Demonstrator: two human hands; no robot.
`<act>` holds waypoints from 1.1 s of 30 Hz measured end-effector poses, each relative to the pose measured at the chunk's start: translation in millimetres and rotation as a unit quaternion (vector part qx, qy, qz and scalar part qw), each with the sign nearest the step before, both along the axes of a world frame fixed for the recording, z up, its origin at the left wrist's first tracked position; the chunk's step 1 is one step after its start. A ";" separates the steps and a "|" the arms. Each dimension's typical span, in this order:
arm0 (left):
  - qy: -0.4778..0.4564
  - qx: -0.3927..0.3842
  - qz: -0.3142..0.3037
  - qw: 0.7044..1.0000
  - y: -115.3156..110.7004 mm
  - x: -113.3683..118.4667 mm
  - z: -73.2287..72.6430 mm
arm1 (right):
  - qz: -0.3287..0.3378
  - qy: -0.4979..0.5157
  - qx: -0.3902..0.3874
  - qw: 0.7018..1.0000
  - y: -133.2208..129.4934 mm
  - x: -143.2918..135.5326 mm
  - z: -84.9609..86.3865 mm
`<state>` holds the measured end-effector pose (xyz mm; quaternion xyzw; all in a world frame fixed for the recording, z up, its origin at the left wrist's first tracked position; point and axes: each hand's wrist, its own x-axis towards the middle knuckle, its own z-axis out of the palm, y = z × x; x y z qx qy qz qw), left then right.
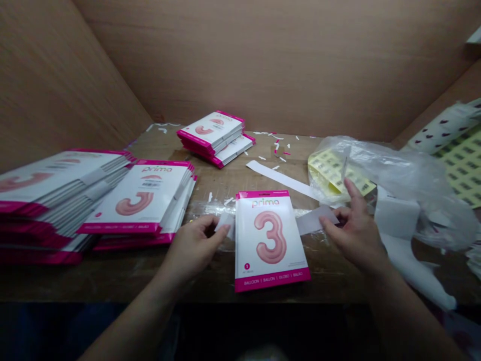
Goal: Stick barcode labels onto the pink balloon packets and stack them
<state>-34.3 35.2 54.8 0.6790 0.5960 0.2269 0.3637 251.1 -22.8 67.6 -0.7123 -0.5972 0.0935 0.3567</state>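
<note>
At the front of the desk (pixel 165 143), between the two hands, lies the front pile (pixel 271 240), a pink 3 on its top pack. A paper strip (pixel 313 220) shows on both sides of it and seems to run underneath, though the middle is hidden. The left hand (pixel 197 245) pinches one end between thumb and fingers; the right hand (pixel 356 235) pinches the other, its index finger raised, with a thin pale thing at the tip too blurred to name. The wrapping looks barely begun: the two ends stand apart, and nothing crosses the pack's face. Of the rest, the far-left pile (pixel 33 178) appears to have a paper band already, as far as its side shows; whether the others do is hard to tell. Counted out, there is one front pile, two piles at the left, with the near-left pile (pixel 137 200) beside the first, and one back pile (pixel 212 128) of two offset bundles. There are also one loose strip (pixel 280 178), one plastic bag (pixel 406 175) and two sticker sheets in view, the nearer sheet (pixel 338 173) and the farther sheet (pixel 464 160).
</note>
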 end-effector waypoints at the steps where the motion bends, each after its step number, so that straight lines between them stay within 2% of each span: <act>1: 0.006 0.024 -0.010 1.000 -3.2 10.2 0.9 | -0.001 -0.014 0.011 1.000 1.1 -15.2 4.7; 4: 0.048 0.076 -0.054 0.994 -9.0 37.6 0.8 | 0.031 -0.063 0.020 0.997 6.9 -57.6 5.8; 7: 0.091 0.107 -0.079 0.987 -9.9 51.7 -2.5 | 0.058 -0.130 0.002 0.990 12.9 -85.4 -11.6; 9: 0.094 0.112 -0.083 0.986 -9.3 53.1 -5.3 | 0.062 -0.158 -0.008 0.985 14.3 -93.7 -25.2; 11: 0.073 0.108 -0.080 0.988 -8.8 50.8 -7.7 | 0.086 -0.144 0.003 0.986 12.7 -94.4 -34.0; 13: 0.048 0.103 -0.075 0.991 -9.0 47.5 -9.6 | 0.143 -0.102 0.011 0.984 8.7 -88.9 -36.6; 16: 0.037 0.103 -0.077 0.991 -9.9 44.8 -11.3 | 0.248 -0.046 -0.023 0.968 2.1 -73.7 -34.6; 19: 0.043 0.108 -0.086 0.990 -10.2 44.9 -12.6 | 0.315 -0.012 -0.038 0.948 -1.7 -59.3 -35.4; 22: 0.048 0.110 -0.096 0.988 -9.7 45.5 -13.9 | 0.325 -0.012 -0.018 0.945 -2.9 -52.9 -40.9; 25: 0.060 0.113 -0.112 0.985 -8.8 46.1 -13.8 | 0.327 -0.062 -0.015 0.943 -3.0 -53.4 -45.1; 30: 0.093 0.125 -0.133 0.979 -6.8 51.3 -13.1 | 0.345 -0.107 -0.040 0.932 -2.5 -56.3 -42.0; 33: 0.114 0.149 -0.139 0.972 -7.6 56.3 -18.2 | 0.347 -0.109 -0.045 0.930 -2.5 -56.5 -41.4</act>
